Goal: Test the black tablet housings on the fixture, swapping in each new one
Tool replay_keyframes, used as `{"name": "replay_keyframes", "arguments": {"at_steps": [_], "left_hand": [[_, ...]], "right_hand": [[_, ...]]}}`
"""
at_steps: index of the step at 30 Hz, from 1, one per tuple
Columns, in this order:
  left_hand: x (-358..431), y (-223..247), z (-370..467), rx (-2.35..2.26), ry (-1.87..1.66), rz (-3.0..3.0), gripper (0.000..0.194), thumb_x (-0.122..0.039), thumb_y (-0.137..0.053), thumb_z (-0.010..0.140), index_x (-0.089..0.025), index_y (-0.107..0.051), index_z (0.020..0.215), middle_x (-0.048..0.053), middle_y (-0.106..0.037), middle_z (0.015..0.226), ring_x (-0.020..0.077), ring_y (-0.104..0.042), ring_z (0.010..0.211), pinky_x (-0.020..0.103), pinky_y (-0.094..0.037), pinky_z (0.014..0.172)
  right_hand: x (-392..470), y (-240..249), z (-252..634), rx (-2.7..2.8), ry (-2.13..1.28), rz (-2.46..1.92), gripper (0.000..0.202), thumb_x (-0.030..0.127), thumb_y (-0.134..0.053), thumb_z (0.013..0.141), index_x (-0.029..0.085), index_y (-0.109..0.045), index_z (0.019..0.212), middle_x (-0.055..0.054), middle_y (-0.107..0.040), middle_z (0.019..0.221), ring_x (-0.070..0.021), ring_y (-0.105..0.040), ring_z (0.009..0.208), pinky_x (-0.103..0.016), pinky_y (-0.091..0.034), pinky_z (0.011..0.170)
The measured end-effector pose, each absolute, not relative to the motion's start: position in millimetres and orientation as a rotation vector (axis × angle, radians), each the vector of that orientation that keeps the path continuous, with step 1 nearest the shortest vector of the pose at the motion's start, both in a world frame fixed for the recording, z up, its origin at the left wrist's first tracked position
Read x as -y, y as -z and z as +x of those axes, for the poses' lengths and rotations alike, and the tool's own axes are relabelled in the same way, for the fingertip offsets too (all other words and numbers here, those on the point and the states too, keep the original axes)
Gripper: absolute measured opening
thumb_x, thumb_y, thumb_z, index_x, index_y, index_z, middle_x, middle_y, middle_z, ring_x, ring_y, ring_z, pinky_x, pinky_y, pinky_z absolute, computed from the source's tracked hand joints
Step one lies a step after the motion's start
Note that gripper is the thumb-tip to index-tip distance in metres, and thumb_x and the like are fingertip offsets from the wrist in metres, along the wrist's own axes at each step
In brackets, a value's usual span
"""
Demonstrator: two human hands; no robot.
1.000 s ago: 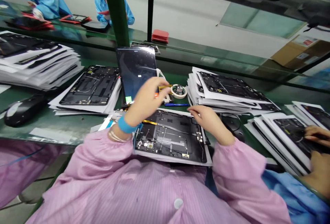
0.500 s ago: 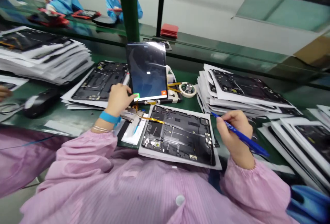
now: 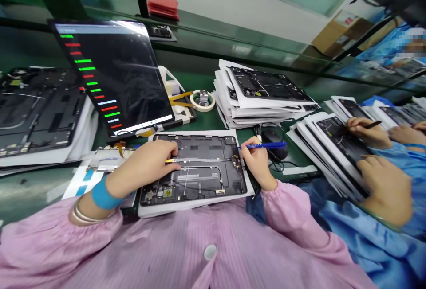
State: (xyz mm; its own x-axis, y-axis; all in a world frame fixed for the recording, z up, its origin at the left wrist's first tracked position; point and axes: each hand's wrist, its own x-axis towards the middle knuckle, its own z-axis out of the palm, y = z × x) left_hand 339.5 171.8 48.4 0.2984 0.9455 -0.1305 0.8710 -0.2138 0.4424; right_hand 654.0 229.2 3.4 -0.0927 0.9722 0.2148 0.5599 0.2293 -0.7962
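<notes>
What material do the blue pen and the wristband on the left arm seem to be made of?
Pen: probably plastic, a smooth, evenly blue barrel with a slight shine, held in the right hand. Wristband: matte blue, hugging the wrist; maybe elastic fabric or rubber, unclear.

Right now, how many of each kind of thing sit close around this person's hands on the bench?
Blue pen in the right hand: 1
Opened tablet shell under the left hand: 1
Lit propped screen: 1
Tape roll: 1
Black mouse: 1
Total: 5
</notes>
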Motion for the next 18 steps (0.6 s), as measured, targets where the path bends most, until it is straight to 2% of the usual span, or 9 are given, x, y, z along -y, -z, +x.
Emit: {"name": "replay_keyframes", "arguments": {"at_steps": [4,11,18], "left_hand": [[-172,-46,337,-1.625,-0.204,2.088,0.022,-0.044,-0.062,0.077,-0.023,-0.055,0.079,0.001,-0.063,0.072,0.0209,-0.057,0.063,0.030,-0.033,0.054],[-171,-45,331,-1.585,-0.266,1.982,0.030,-0.050,-0.052,0.084,-0.022,-0.062,0.079,0.004,-0.067,0.085,0.0228,-0.061,0.078,0.032,-0.043,0.069],[-175,-51,321,-1.539,-0.312,1.827,0.028,-0.042,-0.050,0.083,-0.022,-0.069,0.083,0.002,-0.070,0.080,0.0196,-0.062,0.072,0.029,-0.046,0.066]], "right_hand": [[-228,-7,654,1.829,-0.664,-1.429,0.011,0.029,-0.053,0.083,0.023,-0.050,0.075,0.002,-0.054,0.067,-0.0151,-0.054,0.061,-0.027,-0.041,0.057],[-228,-11,649,1.923,-0.599,-1.404,0.012,0.027,-0.050,0.084,0.023,-0.047,0.073,0.002,-0.052,0.068,-0.0154,-0.053,0.063,-0.028,-0.041,0.061],[-221,-22,651,1.965,-0.496,-1.317,0.014,0.027,-0.047,0.085,0.023,-0.046,0.071,0.002,-0.052,0.065,-0.0151,-0.052,0.061,-0.027,-0.040,0.059]]}}
